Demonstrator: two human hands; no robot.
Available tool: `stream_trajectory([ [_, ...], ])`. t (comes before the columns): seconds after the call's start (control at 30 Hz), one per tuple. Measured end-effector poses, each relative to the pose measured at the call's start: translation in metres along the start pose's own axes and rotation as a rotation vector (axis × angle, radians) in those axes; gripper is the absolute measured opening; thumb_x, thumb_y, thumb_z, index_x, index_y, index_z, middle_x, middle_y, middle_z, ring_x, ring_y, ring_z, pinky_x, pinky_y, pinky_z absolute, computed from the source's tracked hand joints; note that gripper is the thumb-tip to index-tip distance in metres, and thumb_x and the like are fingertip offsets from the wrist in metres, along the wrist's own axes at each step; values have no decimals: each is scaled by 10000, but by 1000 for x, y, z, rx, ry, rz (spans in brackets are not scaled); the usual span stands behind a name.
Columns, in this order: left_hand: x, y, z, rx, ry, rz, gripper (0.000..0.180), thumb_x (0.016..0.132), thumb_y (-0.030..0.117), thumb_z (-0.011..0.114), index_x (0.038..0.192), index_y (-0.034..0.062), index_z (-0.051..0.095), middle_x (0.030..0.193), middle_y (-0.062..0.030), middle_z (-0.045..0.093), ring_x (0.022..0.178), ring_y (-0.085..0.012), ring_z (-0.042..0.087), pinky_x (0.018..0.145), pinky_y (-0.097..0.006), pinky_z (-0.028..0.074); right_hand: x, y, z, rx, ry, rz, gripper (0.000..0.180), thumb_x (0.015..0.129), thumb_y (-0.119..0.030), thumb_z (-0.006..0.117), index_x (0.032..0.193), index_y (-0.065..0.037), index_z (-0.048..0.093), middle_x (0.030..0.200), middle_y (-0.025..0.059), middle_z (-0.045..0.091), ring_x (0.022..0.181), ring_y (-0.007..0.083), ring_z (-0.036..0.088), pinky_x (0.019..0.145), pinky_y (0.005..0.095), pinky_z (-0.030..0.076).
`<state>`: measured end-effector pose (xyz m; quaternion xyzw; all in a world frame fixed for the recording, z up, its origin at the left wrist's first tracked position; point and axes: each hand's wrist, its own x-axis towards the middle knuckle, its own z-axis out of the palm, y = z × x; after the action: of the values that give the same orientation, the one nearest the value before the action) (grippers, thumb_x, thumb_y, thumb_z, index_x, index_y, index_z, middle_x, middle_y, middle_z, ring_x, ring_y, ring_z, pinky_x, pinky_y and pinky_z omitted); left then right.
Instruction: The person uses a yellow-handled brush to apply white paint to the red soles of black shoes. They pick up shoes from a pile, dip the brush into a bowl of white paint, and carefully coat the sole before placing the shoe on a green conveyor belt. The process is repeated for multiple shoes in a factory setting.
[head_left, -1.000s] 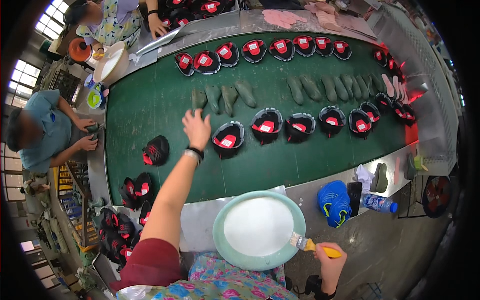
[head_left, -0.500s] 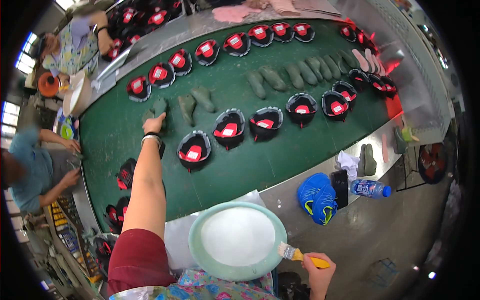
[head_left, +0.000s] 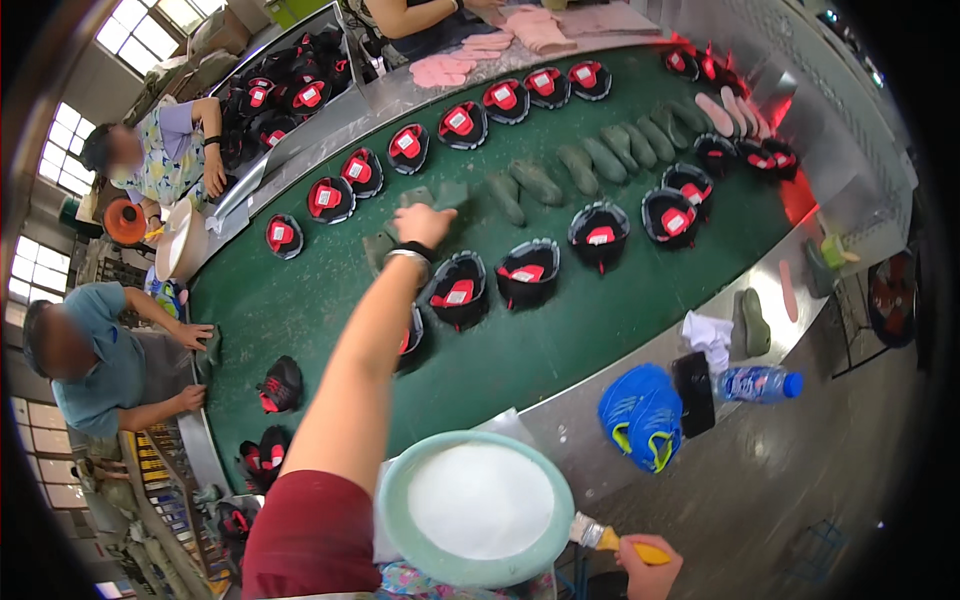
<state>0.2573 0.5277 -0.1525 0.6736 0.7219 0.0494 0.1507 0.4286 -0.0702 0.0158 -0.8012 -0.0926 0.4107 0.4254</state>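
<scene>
My left hand (head_left: pixel 424 228) reaches out over the green table, its fingers curled at a dark green shoe last (head_left: pixel 453 194); the hand partly covers it. Beside the wrist lies another green last (head_left: pixel 378 250), and several more lie in a row to the right. Low at the right, my right hand (head_left: pixel 650 565) grips a paintbrush (head_left: pixel 606 538) with a yellow handle and whitish bristles. Its bristles are by the rim of a pale green basin (head_left: pixel 391 500), which holds a smooth white substance (head_left: pixel 482 500). My left forearm hides part of a black and red shoe upper (head_left: pixel 412 335).
Shoe uppers (head_left: pixel 462 125) line both long sides of the table. On the metal ledge at right are blue shoes (head_left: pixel 640 415), a phone (head_left: pixel 692 394), a white cloth (head_left: pixel 708 338) and a bottle (head_left: pixel 758 385). Co-workers sit at left, one with hands at the table's end.
My left hand has moved right along the table, from the leftmost last to those nearer the middle. My right hand still has the brush beside the basin. The view has shifted slightly.
</scene>
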Motion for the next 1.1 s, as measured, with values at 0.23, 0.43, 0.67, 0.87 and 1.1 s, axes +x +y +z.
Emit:
stream_trajectory([
  [0.23,-15,50,52,127,40,36,605,928,563,544,1195,33,667,1379,-385,436,1083,-507,600,865,-549,533,2,9,-8,-23,12,20,216,978,-124,583,829,29,614,788,81,650,592,102,548,563,222,447],
  [0.43,-108,-121,-112,-122,143,221,398,962,405,524,946,43,690,899,-205,704,887,-400,679,771,-522,528,-10,4,-12,-54,-5,-72,247,999,-142,554,822,24,600,791,78,645,588,96,528,559,221,432],
  [0.67,-205,-447,-108,-102,55,-519,978,706,599,776,1455,77,427,1398,-282,453,1267,-446,476,1044,-483,420,-15,-20,13,-82,-117,-218,285,1025,-162,519,814,19,583,794,76,639,583,89,504,554,219,413],
  [0.87,-192,-433,-73,30,-51,-539,1091,636,600,836,1534,238,333,1557,-284,231,1400,-481,251,1103,-563,330,-49,-24,59,-165,-99,-344,318,1046,-180,490,807,14,569,796,74,634,579,83,483,551,218,398],
  [1.1,-212,-474,-84,-519,-38,-389,840,712,384,838,1411,121,455,1224,-164,552,1124,-324,536,1005,-501,440,-102,-72,123,-497,-204,-534,104,966,-81,588,939,-2,650,903,96,648,770,146,576,666,267,461],
])
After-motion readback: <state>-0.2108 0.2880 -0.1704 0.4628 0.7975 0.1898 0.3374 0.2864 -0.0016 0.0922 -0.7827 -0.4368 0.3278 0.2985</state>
